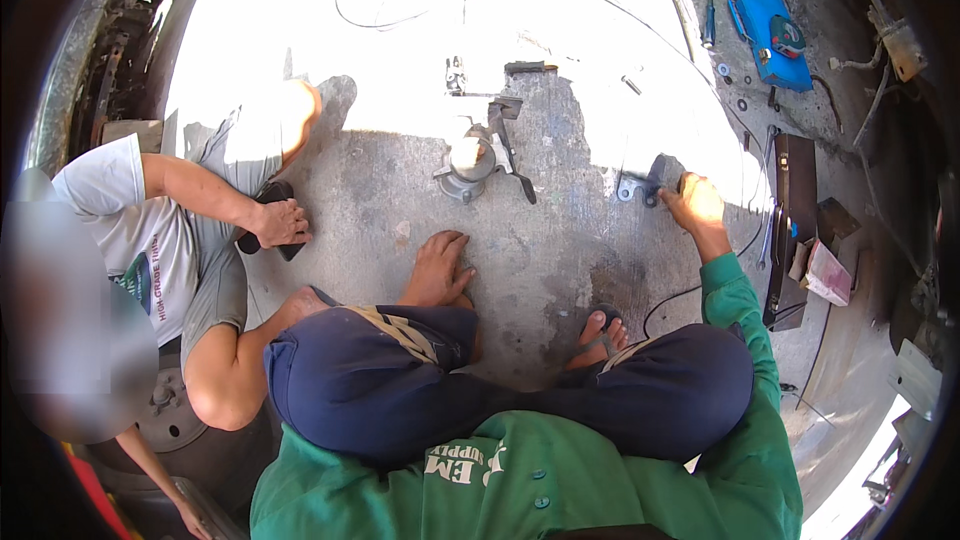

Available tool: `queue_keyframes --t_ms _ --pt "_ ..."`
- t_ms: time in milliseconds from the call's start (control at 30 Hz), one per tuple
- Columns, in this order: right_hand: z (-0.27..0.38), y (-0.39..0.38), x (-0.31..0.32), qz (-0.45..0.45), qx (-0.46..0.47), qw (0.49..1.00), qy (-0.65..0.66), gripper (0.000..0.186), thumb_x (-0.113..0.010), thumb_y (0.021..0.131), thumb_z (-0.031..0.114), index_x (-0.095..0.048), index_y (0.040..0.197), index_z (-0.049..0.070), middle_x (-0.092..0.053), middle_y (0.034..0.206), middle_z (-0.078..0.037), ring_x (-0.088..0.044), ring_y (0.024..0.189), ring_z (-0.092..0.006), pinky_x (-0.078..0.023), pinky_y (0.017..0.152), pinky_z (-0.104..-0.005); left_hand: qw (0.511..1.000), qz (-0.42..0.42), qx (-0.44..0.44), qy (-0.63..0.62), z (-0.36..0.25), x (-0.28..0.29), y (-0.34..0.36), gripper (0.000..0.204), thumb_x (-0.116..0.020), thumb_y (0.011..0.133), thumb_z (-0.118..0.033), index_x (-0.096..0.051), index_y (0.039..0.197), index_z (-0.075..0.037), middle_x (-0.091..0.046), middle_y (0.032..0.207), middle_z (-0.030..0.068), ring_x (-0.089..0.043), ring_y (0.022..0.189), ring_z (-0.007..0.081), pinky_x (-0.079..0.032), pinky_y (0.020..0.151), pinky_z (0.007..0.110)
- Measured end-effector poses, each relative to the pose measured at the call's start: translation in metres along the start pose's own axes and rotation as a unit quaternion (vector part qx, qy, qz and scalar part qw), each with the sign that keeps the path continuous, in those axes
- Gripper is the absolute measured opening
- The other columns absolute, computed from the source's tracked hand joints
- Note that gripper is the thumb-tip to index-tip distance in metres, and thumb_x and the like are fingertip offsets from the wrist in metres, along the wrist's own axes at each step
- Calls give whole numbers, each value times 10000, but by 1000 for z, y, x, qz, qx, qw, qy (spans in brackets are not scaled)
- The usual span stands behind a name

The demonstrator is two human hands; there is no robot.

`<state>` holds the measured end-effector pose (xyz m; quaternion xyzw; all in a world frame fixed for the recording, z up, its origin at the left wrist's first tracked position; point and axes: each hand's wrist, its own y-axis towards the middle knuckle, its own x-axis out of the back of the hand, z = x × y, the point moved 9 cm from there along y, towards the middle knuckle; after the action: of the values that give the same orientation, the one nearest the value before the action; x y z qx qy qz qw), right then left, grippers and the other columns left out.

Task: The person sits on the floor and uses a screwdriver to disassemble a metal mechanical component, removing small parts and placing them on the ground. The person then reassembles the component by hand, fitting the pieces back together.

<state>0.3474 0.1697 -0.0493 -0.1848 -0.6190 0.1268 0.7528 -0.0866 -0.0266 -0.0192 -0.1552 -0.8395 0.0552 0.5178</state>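
Note:
My left hand (pixel 436 270) rests on the concrete floor (pixel 370 180) with its fingers apart, beside my bent knee and holding nothing. My right hand (pixel 692 202) grips a dark grey metal piece (pixel 666 168) on the right, low at the floor. Against that piece lies a grey plate with holes (pixel 630 188), partly in shadow. Between and beyond my hands stands a metal bench vise (pixel 466 170) with parts around its top; a short dark bar (pixel 530 68) lies behind it.
A co-worker (pixel 175 190) sits at left, a hand on a dark object (pixel 250 238). At right are a blue toolbox (pixel 750 5), a screwdriver (pixel 709 15), washers, a long dark case (pixel 795 170) and a pink box (pixel 830 270). Cables (pixel 400 15) cross the floor.

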Motion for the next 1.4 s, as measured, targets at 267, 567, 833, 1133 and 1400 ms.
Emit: queue_keyframes --t_ms 267,567,833,1133,1400 --pt "16 -13 -36 -73 25 997 25 513 -811 809 407 -683 1067 -17 -732 1031 -205 -708 986 -400 -572 910 -467 998 49 -36 -3 -12 -21 17 467 -726 890 -290 -644 1303 -89 -649 1191 118 -574 1175 321 -416 993 463" --pt "12 -9 -46 116 -65 798 587 129 -772 911 71 -646 931 52 -708 781 -69 -640 545 -156 -528 472 -292 997 30 -61 -42 -11 -28 20 410 -716 898 -247 -654 1267 -81 -676 1064 108 -619 1070 311 -419 959 440" --pt "114 -17 36 153 121 683 704 150 -654 1027 151 -642 953 21 -684 766 -74 -629 579 -134 -527 529 -263 995 -31 -24 -94 10 -1 -7 389 -735 873 -188 -666 1237 -69 -682 1069 111 -613 1073 320 -429 964 450" --pt "213 18 -6 285 169 697 636 170 -654 1026 166 -642 1039 -3 -660 804 -45 -628 666 -110 -489 580 -259 989 -71 45 -125 25 36 -33 370 -751 858 -124 -664 1198 -7 -667 1023 171 -621 987 370 -476 886 446" --pt "249 19 -44 329 181 633 677 167 -691 1009 156 -628 1063 11 -684 860 -66 -676 709 -134 -530 602 -277 983 -34 121 -135 41 36 -54 353 -768 826 -57 -680 1165 -9 -688 1040 190 -646 981 392 -506 876 448"
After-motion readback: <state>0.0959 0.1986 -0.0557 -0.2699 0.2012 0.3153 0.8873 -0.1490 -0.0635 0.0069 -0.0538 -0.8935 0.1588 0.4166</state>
